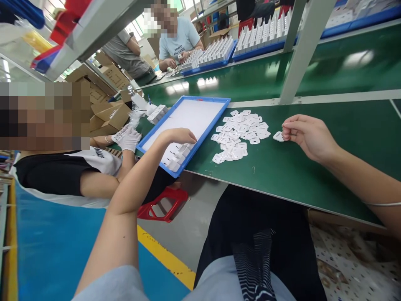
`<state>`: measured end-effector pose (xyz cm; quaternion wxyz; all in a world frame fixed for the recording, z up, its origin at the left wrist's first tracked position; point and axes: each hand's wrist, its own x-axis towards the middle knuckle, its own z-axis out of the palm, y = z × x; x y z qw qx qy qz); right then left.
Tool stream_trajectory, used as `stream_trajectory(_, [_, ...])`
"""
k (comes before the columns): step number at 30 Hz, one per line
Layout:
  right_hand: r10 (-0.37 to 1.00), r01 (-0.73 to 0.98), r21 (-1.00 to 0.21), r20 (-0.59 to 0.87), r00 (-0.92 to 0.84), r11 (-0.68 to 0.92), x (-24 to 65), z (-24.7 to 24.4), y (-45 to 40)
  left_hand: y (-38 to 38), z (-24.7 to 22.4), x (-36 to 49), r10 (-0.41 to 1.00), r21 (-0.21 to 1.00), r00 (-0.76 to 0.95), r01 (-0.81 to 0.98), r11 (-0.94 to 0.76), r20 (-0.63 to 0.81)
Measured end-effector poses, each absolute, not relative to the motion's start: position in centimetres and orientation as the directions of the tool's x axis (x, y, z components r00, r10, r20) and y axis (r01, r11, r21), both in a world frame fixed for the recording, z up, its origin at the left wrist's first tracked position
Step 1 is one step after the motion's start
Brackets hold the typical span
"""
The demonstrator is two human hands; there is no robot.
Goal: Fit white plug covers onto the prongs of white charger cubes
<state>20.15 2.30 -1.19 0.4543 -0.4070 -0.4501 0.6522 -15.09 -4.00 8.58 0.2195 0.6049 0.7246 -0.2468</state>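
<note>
My left hand [181, 136] reaches over the near right edge of a blue-rimmed tray [216, 119], its fingers bent down at several white plug-like pieces [173, 163] standing in the tray's near end. Whatever those fingertips hold is hidden. To the right, my right hand [302, 133] pinches a small white flat piece [278, 136] between thumb and fingers, low over the green table. Between the tray and my right hand lies a loose pile of white flat pieces [239, 129] with rounded corners.
A person in white gloves [128, 139] works at the left, beside the tray. White blocks [157, 114] stand behind it. A metal post [302, 58] rises from the table's back edge. Across the green belt [250, 75], another person sits by blue trays [232, 52]. A red stool [166, 205] is below.
</note>
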Motion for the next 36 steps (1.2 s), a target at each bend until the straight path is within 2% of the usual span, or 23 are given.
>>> stream_trajectory(9, [0.967, -0.188, -0.966, -0.135, -0.216, -0.177, 20.0, -1.0, 2.3, -3.9, 7.5, -13.6, 0.783, -0.216, -0.235, 0.967, 0.131, -0.575])
stream_trajectory(18, [0.967, -0.159, -0.973, -0.128, -0.220, -0.165, 20.0, -1.2, 2.3, -3.0, 5.0, -10.5, 0.891, -0.333, -0.264, 0.933, 0.139, -0.369])
stream_trajectory(22, [0.969, -0.122, -0.981, -0.119, -0.217, -0.148, 20.0, -1.6, 2.6, -2.0, 4.6, -10.7, 0.895, -0.327, -0.281, 0.930, 0.166, -0.345])
stream_trajectory(36, [0.962, -0.087, -0.982, -0.147, -0.230, -0.171, 20.1, -1.7, 2.8, 0.3, 4.9, -7.6, 0.849, -0.280, -0.307, 0.939, 0.198, -0.429])
